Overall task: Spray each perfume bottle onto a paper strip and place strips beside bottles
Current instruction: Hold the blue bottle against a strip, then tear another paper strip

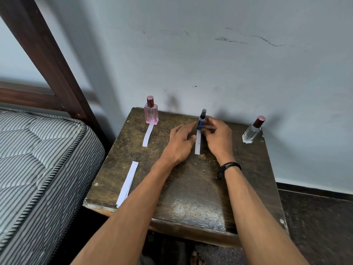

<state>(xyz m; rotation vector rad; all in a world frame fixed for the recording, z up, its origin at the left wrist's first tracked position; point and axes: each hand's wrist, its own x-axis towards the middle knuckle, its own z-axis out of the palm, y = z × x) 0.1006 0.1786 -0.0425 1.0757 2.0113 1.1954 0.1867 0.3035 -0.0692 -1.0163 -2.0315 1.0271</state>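
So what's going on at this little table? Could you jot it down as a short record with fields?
surface: dark wooden table against a pale wall
pink bottle: upright at back left, cap on, a paper strip lying in front of it
blue bottle: upright at back middle, both hands at it
clear bottle: back right, cap on, no strip by it
left hand: fingertips on the middle strip
right hand: fingers around the blue bottle
spare strips: stacked near the left edge
progress: the clear bottle appears to be left
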